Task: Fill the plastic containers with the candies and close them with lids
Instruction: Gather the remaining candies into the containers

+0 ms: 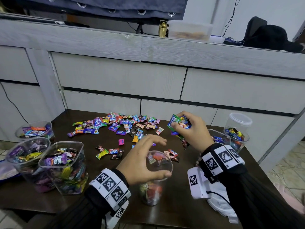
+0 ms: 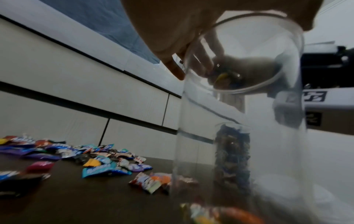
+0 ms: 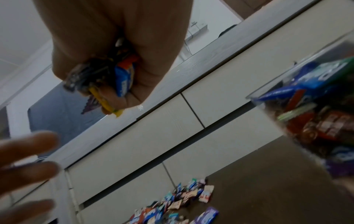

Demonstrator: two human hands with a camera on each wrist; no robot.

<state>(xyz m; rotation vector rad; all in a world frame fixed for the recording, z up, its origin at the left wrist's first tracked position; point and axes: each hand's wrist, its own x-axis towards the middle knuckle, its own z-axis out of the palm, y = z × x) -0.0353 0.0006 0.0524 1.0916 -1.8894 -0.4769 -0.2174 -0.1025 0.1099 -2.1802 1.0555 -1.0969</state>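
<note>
The right hand (image 1: 192, 129) was clenched around a handful of candies (image 1: 177, 123), held above the far side of the worktop (image 1: 181, 207) and beyond the round plastic container (image 1: 155, 179) that stood near the front edge, only partly filled. The left hand (image 1: 143, 160) arched over that container, thumb against the near rim and fingers (image 1: 158, 141) spread loosely above the mouth, steadying rather than clamping. The wrapped sweets looked light and crinkly, likely to slip out of a loose fist, so a full closed grip suited them; the container seemed thin, clear and easily tipped, best held at the rim or upper wall. The head view alone showed the loose pile of candies (image 1: 118, 124) farther back, three full tubs at the left and more at the right. The left wrist view showed, through the clear wall (image 2: 239, 106), how low the filling sat, and the right wrist view showed wrappers (image 3: 122, 75) poking out between the curled fingers (image 3: 114, 98)
</note>
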